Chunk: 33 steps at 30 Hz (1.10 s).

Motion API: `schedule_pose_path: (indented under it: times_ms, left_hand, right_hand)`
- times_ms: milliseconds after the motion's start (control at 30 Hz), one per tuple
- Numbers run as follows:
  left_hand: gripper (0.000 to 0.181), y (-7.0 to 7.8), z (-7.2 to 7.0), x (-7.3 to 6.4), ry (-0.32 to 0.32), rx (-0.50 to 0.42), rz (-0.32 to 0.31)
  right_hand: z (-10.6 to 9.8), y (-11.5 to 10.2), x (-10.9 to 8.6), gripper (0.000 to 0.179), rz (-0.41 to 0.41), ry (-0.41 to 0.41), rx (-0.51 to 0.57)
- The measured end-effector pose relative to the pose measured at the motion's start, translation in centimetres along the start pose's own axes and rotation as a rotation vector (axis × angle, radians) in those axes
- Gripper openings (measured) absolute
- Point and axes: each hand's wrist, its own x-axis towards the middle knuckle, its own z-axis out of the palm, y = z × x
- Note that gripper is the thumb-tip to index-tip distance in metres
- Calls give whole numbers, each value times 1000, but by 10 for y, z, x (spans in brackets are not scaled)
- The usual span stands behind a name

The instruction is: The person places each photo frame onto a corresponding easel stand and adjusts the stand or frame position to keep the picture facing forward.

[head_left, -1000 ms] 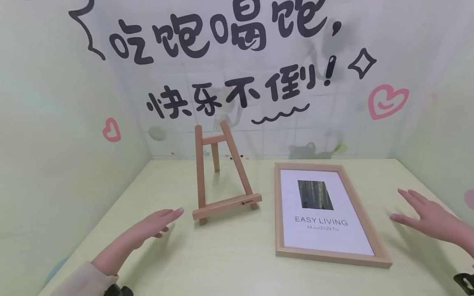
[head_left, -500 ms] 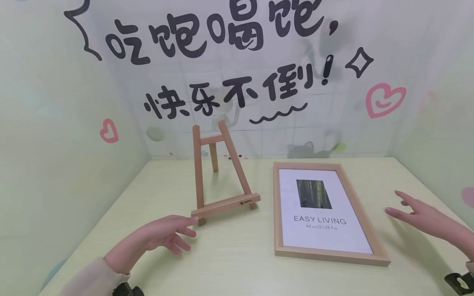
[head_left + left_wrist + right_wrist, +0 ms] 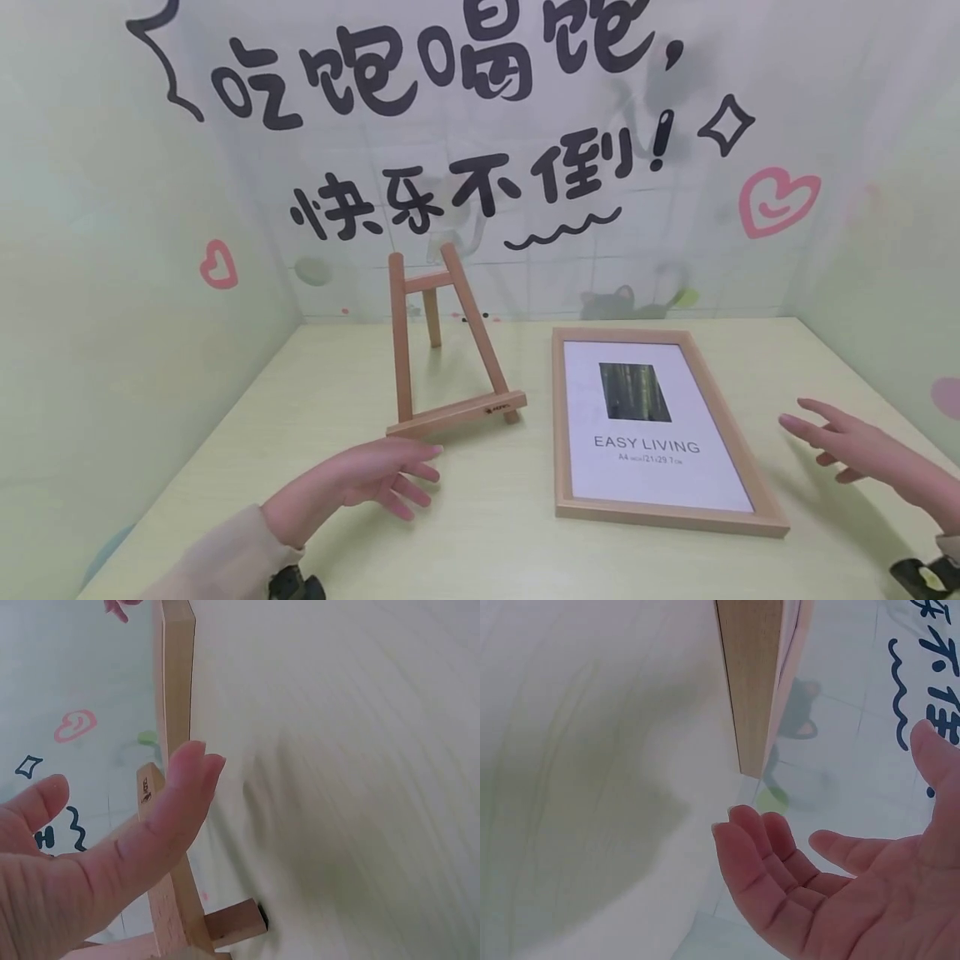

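Observation:
My left hand [image 3: 378,475] hovers over the table just in front of the small wooden easel [image 3: 457,412], fingers loosely spread and holding nothing. In the head view it hides the foot of the easel's left leg. The left wrist view has the easel's ledge [image 3: 171,900] behind my fingers. Right of the easel, a wooden picture frame [image 3: 671,521] lies flat, face up, with a white insert reading "EASY LIVING". My right hand [image 3: 862,450] is held off the frame's right side, fingers relaxed and bent a little. The frame's edge [image 3: 751,697] stands beyond those fingertips in the right wrist view.
The pale table [image 3: 487,550] carries the easel and frame. Behind it hangs a white printed curtain [image 3: 480,283] with black lettering and pink hearts. Pale side walls [image 3: 112,358] close in the left and right.
My left hand has moved right, from left of the easel to in front of its ledge. My right hand has shifted slightly left toward the frame. Easel and frame stay put.

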Motion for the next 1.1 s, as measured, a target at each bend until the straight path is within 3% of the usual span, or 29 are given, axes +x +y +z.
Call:
schedule_pose_path:
  times_ms: [233,500,1100]
  left_hand:
    - [63,0,14,13,19,-33,17]
    - [64,7,31,24,-46,-72,27]
    - [58,18,68,50,-79,-159,27]
  right_hand:
    - [7,1,-2,76,-2,-75,117]
    - [16,2,-10,70,-30,-104,223]
    - [30,-2,-3,73,14,-173,375]
